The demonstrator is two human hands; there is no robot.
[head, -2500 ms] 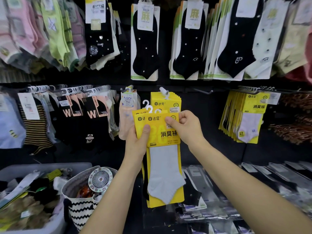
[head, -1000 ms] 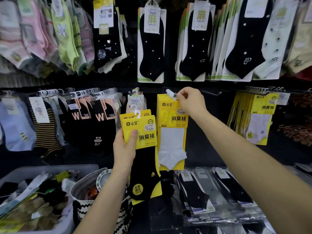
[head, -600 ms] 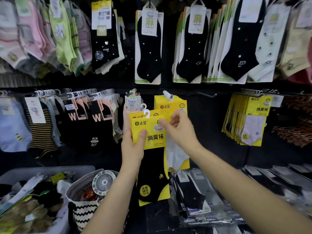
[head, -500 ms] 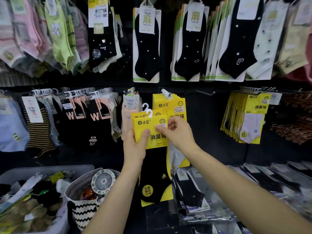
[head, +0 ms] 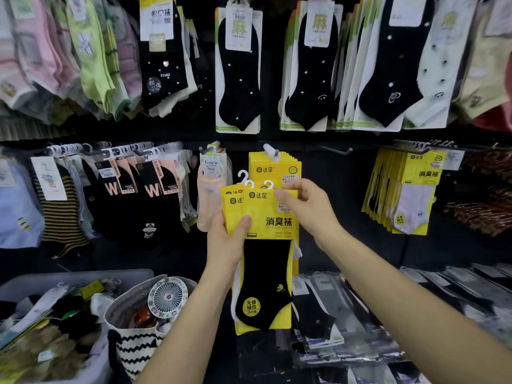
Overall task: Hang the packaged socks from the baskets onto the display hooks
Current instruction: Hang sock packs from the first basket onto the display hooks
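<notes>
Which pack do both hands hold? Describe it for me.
Below the middle hook, the left hand grips a bunch of yellow packs. The right hand pinches the front pack; its sock is black, while hung packs at right show pale ones.

Hands: two are showing, left hand (head: 225, 242), right hand (head: 311, 210).
In grip: three yellow packs (head: 270, 217) are showing, fanned.
Baskets: two are sitting, grey bin (head: 83, 275), zigzag basket (head: 135, 347).
Fans: one fan (head: 167, 297) is lying.

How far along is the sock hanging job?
Done: a stack of yellow packs hangs on the middle hook. In hand: the left hand holds fanned packs; the right hand pinches the front black-sock pack. Left: hanging those, plus the grey bin's contents.
</notes>
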